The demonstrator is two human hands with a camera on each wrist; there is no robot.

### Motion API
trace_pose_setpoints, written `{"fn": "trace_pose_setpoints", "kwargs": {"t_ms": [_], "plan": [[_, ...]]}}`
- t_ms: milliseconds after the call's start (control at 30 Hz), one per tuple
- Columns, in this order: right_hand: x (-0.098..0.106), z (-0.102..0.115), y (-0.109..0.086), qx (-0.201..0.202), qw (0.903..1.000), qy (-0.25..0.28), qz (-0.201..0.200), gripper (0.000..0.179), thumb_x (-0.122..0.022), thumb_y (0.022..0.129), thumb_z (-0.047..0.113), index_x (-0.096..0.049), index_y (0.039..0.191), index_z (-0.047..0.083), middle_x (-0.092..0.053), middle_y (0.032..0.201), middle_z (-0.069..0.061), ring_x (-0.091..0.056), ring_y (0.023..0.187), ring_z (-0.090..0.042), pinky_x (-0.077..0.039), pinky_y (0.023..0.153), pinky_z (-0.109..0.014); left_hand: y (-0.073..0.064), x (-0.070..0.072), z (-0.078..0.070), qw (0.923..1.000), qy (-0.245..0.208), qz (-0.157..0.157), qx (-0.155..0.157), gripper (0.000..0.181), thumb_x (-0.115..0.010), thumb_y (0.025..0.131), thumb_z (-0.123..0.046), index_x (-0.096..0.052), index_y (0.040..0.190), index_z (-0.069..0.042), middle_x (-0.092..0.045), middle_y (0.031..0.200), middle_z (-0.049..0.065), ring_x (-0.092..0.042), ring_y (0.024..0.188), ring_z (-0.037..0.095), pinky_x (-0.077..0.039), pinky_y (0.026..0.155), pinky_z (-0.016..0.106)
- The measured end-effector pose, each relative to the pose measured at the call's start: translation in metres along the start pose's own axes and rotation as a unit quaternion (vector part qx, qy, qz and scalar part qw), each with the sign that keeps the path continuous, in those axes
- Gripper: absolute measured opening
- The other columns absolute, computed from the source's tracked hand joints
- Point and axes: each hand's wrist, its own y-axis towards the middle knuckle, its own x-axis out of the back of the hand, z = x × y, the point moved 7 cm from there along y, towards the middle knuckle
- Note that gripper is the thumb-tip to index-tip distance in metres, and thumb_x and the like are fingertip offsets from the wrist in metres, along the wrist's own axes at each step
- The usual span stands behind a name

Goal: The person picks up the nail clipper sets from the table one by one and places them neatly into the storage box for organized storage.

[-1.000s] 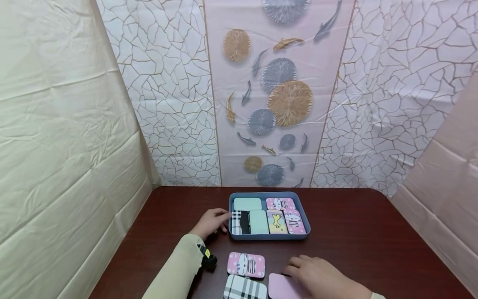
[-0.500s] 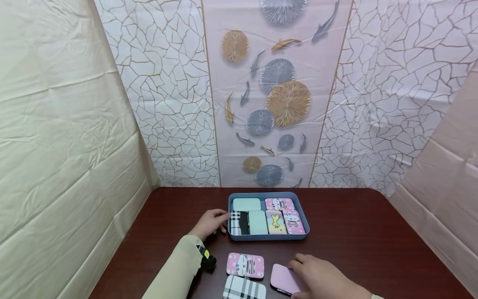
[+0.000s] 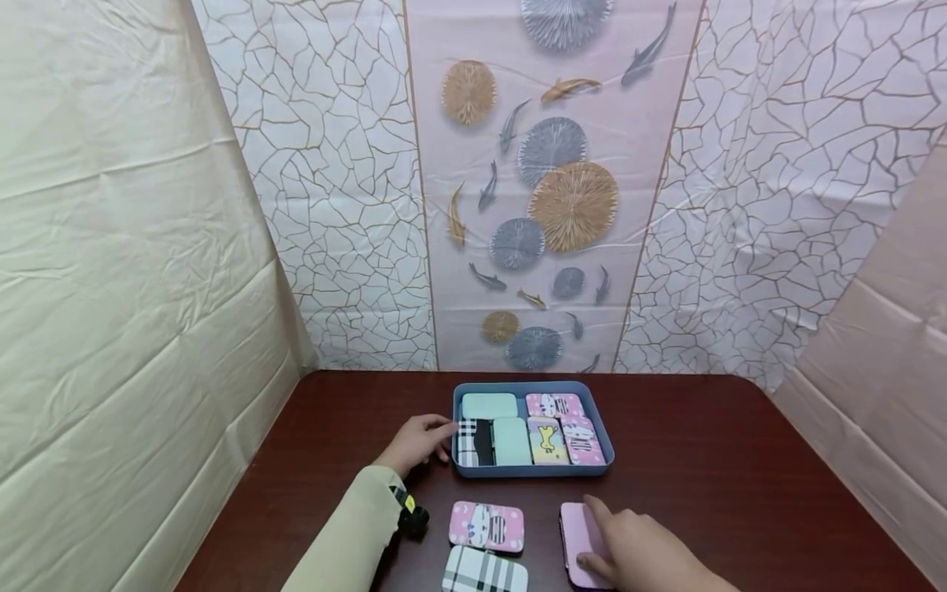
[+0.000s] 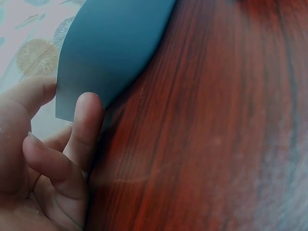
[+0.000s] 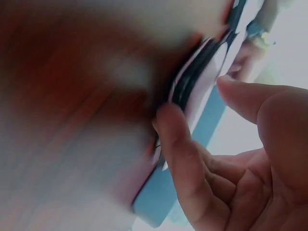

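My right hand holds a small pink case at the front of the table, with a finger along its far edge and the thumb at its near part. In the right wrist view the case shows a black band along its side between pink covers. My left hand is at the left end of a blue tray, and its fingers hold the tray's wall at the rim. Inside the tray lie two mint cases, a black-and-plaid one, a yellow-dog one and two pink cat ones.
A pink cat case and a white plaid case lie on the dark red table, left of the pink case. A patterned cloth hangs behind the table, with plain cloth at both sides.
My right hand has shifted the pink case away from the plaid one, to the right and farther up the table, and turned it lengthwise. The left hand and tray have stayed put.
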Motion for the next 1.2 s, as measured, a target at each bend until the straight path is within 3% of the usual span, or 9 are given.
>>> {"fn": "trace_pose_setpoints", "kwargs": {"t_ms": [133, 200, 267, 367, 433, 567, 633, 767, 1200], "plan": [[-0.006, 0.015, -0.01, 0.054, 0.9953, 0.062, 0.052, 0.07, -0.087, 0.095, 0.039, -0.06, 0.15, 0.005, -0.065, 0.079, 0.004, -0.062, 0.074, -0.014, -0.06, 0.078, -0.047, 0.0, 0.0, 0.001, 1.0, 0.002, -0.002, -0.001, 0.048, -0.07, 0.109, -0.046, -0.072, 0.138, -0.008, -0.076, 0.094, 0.005, -0.074, 0.073, 0.021, -0.05, 0.06, 0.031], [-0.007, 0.024, -0.015, 0.115, 0.9849, 0.103, 0.079, 0.06, -0.084, 0.099, 0.032, -0.061, 0.149, 0.008, -0.065, 0.082, 0.011, -0.063, 0.075, -0.008, -0.059, 0.076, -0.039, 0.0, 0.0, 0.002, 1.0, 0.001, -0.002, -0.001, 0.048, -0.07, 0.109, -0.046, -0.072, 0.139, -0.008, -0.076, 0.094, 0.006, -0.074, 0.073, 0.021, -0.05, 0.06, 0.031], [-0.006, 0.027, -0.017, 0.151, 0.9705, 0.151, 0.112, 0.053, -0.081, 0.102, 0.026, -0.062, 0.149, 0.01, -0.066, 0.086, 0.015, -0.062, 0.077, -0.005, -0.056, 0.076, -0.031, 0.001, 0.0, 0.001, 1.0, 0.001, -0.004, -0.001, 0.049, -0.07, 0.109, -0.046, -0.072, 0.139, -0.007, -0.076, 0.094, 0.006, -0.074, 0.073, 0.021, -0.049, 0.06, 0.031], [0.005, 0.024, -0.014, 0.198, 0.9575, 0.18, 0.108, 0.045, -0.08, 0.103, 0.021, -0.066, 0.144, 0.012, -0.068, 0.092, 0.017, -0.064, 0.08, -0.002, -0.056, 0.075, -0.026, 0.002, 0.0, 0.001, 1.0, 0.001, -0.006, 0.001, 0.049, -0.07, 0.109, -0.046, -0.072, 0.139, -0.008, -0.076, 0.093, 0.006, -0.074, 0.073, 0.021, -0.049, 0.06, 0.031], [0.017, 0.016, -0.009, 0.206, 0.9637, 0.157, 0.067, 0.041, -0.083, 0.101, 0.023, -0.07, 0.138, 0.014, -0.069, 0.096, 0.016, -0.064, 0.083, -0.003, -0.056, 0.074, -0.027, 0.001, 0.0, 0.002, 1.0, 0.002, -0.006, 0.002, 0.049, -0.07, 0.109, -0.046, -0.072, 0.139, -0.008, -0.076, 0.093, 0.006, -0.074, 0.072, 0.021, -0.049, 0.06, 0.031], [0.033, -0.006, -0.002, 0.197, 0.9788, 0.047, -0.028, 0.049, -0.092, 0.09, 0.039, -0.074, 0.132, 0.019, -0.069, 0.112, 0.014, -0.062, 0.094, -0.002, -0.059, 0.08, -0.036, 0.0, 0.0, 0.002, 1.0, 0.002, -0.003, 0.002, 0.049, -0.07, 0.109, -0.046, -0.072, 0.139, -0.007, -0.076, 0.093, 0.006, -0.074, 0.073, 0.021, -0.05, 0.061, 0.031], [0.033, -0.015, -0.001, 0.186, 0.982, 0.013, -0.029, 0.055, -0.095, 0.084, 0.044, -0.074, 0.13, 0.022, -0.065, 0.12, 0.012, -0.061, 0.1, -0.005, -0.059, 0.086, -0.039, 0.0, 0.0, 0.002, 1.0, 0.003, -0.002, 0.0, 0.049, -0.07, 0.109, -0.046, -0.072, 0.138, -0.007, -0.076, 0.093, 0.006, -0.074, 0.073, 0.021, -0.05, 0.061, 0.032], [0.026, -0.022, -0.002, 0.189, 0.982, 0.003, -0.013, 0.053, -0.097, 0.082, 0.042, -0.07, 0.126, 0.029, -0.061, 0.125, 0.013, -0.06, 0.108, -0.008, -0.058, 0.092, -0.042, 0.001, 0.001, 0.0, 1.0, 0.007, -0.007, -0.002, 0.048, -0.071, 0.108, -0.047, -0.073, 0.137, -0.008, -0.076, 0.093, 0.005, -0.074, 0.072, 0.021, -0.05, 0.06, 0.031], [0.017, -0.015, -0.001, 0.218, 0.974, -0.035, -0.051, 0.045, -0.095, 0.086, 0.035, -0.066, 0.12, 0.03, -0.063, 0.112, 0.017, -0.054, 0.093, -0.001, -0.055, 0.078, -0.037, 0.002, -0.001, 0.003, 1.0, 0.003, -0.006, 0.002, 0.047, -0.071, 0.109, -0.045, -0.073, 0.136, -0.007, -0.076, 0.093, 0.006, -0.074, 0.072, 0.02, -0.049, 0.059, 0.031]]}}
